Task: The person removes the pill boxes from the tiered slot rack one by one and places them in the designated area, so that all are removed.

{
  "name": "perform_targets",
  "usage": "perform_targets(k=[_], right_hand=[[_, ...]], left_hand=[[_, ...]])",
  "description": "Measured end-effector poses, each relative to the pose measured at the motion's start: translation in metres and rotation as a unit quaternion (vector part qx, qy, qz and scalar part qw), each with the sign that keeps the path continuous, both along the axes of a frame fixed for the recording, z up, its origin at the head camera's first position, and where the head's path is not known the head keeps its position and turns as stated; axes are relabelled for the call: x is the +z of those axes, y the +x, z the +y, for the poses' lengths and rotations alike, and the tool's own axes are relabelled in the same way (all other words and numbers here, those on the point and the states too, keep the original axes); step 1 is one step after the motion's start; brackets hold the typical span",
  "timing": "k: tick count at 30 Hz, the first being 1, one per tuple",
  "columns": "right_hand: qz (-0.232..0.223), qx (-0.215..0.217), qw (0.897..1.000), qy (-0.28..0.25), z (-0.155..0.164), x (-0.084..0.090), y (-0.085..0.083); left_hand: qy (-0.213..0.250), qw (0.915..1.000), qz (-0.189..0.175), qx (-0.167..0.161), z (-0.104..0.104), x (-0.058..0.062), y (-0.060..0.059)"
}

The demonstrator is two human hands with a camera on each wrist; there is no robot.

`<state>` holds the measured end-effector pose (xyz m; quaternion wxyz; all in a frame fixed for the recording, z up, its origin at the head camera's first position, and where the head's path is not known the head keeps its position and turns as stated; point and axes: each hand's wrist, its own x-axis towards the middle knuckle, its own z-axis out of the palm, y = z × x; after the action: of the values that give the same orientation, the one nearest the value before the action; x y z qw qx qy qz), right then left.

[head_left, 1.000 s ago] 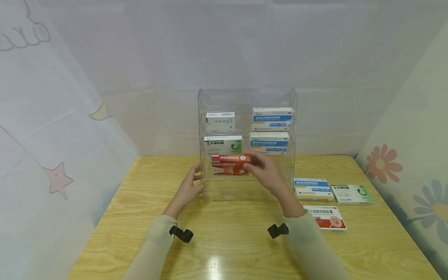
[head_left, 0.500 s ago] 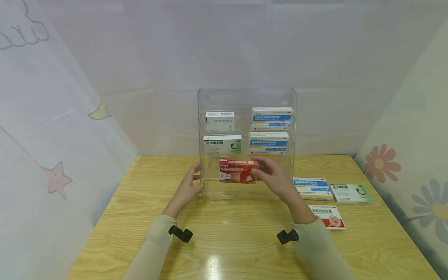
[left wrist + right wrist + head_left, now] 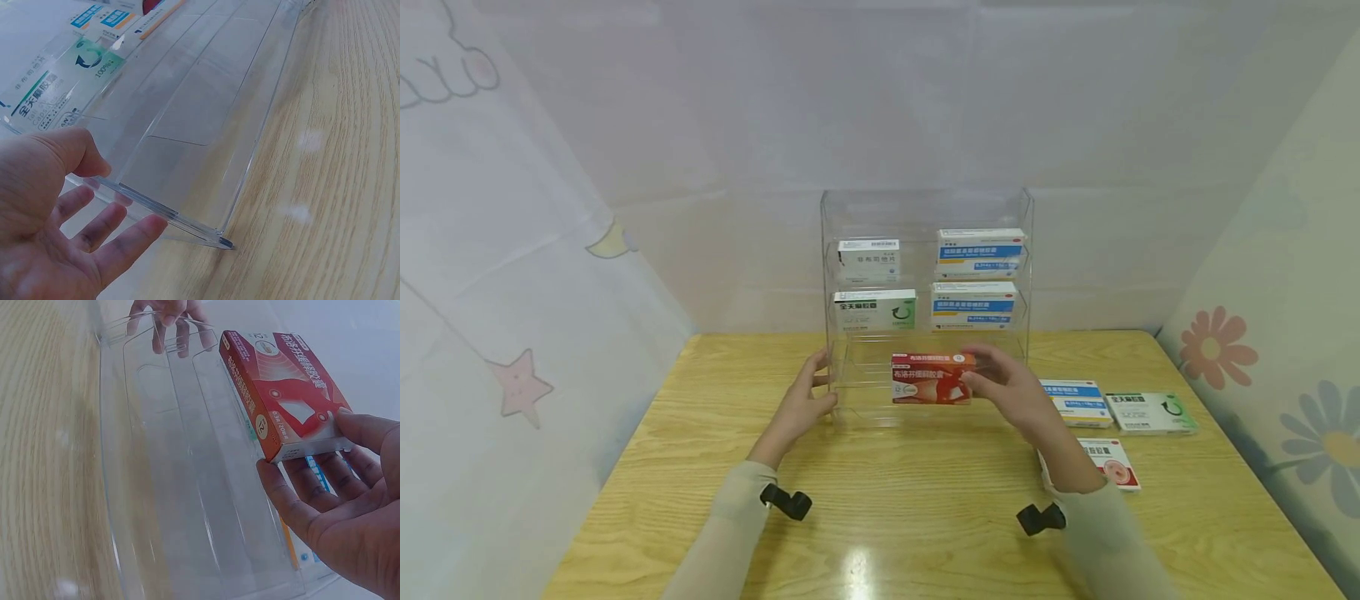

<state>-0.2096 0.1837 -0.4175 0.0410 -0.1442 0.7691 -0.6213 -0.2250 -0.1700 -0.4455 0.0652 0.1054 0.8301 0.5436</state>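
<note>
A red medicine box (image 3: 931,379) is pinched at its right end by my right hand (image 3: 1009,385), thumb on the front and fingers behind. It is held in front of the lower tiers of a clear acrylic display rack (image 3: 925,417). My left hand (image 3: 801,408) grips the left side panel of that rack; in the left wrist view the thumb (image 3: 87,156) lies on one side of the panel edge and the fingers on the other. On the rack's tiers stand a white box (image 3: 869,262), a green-and-white box (image 3: 876,311) and two blue-and-white boxes (image 3: 980,254).
Right of the rack, on the wooden table (image 3: 880,517), lie a blue-and-white box (image 3: 1077,403), a green-and-white box (image 3: 1152,413) and a red-and-white box (image 3: 1111,462) partly hidden by the right forearm. A cloth backdrop (image 3: 925,108) hangs behind.
My right hand has drawn the red medicine box away from the rack's lower tier, toward me and to the right. The left hand has stayed at the rack's side.
</note>
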Motion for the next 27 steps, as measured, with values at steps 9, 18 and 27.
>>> perform_targets(k=[9,18,27], right_hand=[[-0.015,-0.014,1.0,0.009,0.024,-0.006,0.007],[-0.019,-0.038,0.999,0.033,0.049,-0.013,0.016],[-0.018,-0.059,0.996,0.066,0.079,-0.021,0.03]], left_hand=[[-0.006,1.0,0.003,0.002,0.0,-0.001,-0.001],[0.0,1.0,0.008,0.006,-0.007,-0.037,-0.02],[-0.005,0.9997,0.023,0.012,-0.008,-0.039,-0.02]])
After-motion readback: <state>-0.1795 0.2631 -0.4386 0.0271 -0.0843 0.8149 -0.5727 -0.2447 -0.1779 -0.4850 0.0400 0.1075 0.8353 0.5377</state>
